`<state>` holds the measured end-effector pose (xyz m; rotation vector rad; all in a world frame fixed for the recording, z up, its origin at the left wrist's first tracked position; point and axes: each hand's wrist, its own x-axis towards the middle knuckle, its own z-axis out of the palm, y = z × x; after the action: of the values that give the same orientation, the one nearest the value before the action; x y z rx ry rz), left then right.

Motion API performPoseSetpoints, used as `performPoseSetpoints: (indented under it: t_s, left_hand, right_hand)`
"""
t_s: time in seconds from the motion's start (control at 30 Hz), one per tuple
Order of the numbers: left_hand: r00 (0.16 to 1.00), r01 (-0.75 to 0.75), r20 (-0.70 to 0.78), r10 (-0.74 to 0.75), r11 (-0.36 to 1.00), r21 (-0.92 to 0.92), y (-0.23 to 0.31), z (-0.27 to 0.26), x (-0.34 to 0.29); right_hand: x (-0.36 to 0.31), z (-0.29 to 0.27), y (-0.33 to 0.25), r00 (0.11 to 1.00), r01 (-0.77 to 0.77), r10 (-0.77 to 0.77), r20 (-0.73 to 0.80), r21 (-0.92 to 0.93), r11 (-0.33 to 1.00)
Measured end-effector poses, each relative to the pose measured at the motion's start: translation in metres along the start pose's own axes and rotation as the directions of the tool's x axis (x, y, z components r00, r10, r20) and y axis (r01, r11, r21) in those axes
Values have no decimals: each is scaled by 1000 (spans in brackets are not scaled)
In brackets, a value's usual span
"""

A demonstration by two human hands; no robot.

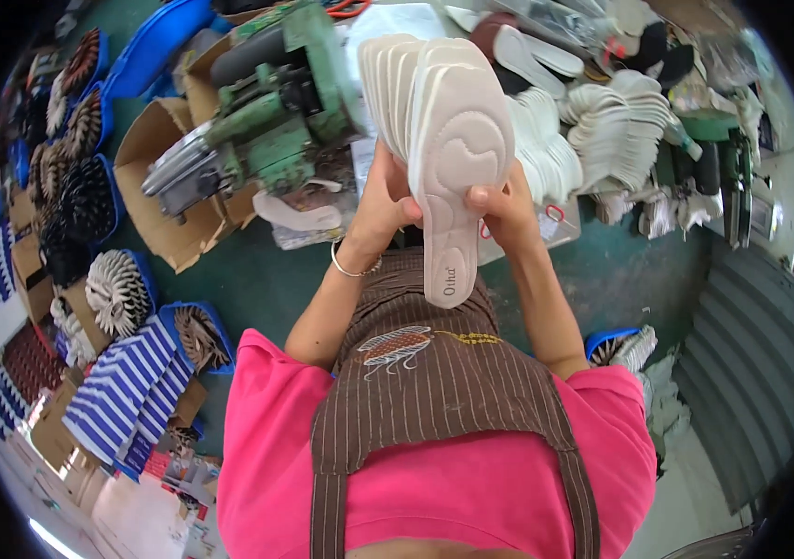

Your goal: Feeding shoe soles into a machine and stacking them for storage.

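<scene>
A fanned stack of off-white shoe insoles (465, 121) is held up in front of me, toes pointing away. The top one has stitched curved lines and a small printed heel mark. My left hand (384, 200) wraps the stack's left side, its thumb near the top insole's edge. From the right, my right hand (508, 207) grips the same insoles, its thumb pressed on the top one; its other fingers are mostly hidden behind. Just beyond my right hand lie rows of white insoles (546, 154) on the worktable.
A green machine (290, 102) stands at the far left of the table, with an open cardboard box (159, 177) beside it. More stacked insoles (625, 126) lie at the far right. Blue baskets (220, 349) of shoe parts stand left, near a striped blue-white cloth (127, 391).
</scene>
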<state>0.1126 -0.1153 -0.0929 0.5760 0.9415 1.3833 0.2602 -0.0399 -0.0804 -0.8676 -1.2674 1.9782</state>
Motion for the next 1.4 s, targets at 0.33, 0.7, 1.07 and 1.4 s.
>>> performPoseSetpoints:
  t_s: [0.33,0.7,1.07,1.4]
  left_hand:
    - [908,-171,-364,207,977,129,35,-93,-101]
    - [817,-341,-451,360,932,126,84,-238,-197]
    - [601,-320,-632,489,872,371,127,-292,-212]
    - [549,-263,-707,446,895,360,138,-382,-235]
  right_hand:
    - [-27,152,10,982,190,-186,39,-271,944]
    - [-28,318,83,996,82,-78,-44,112,990]
    - [-10,351,136,953,184,-113,-280,244,952]
    - [49,341,196,927,205,-200,-317,-16,979]
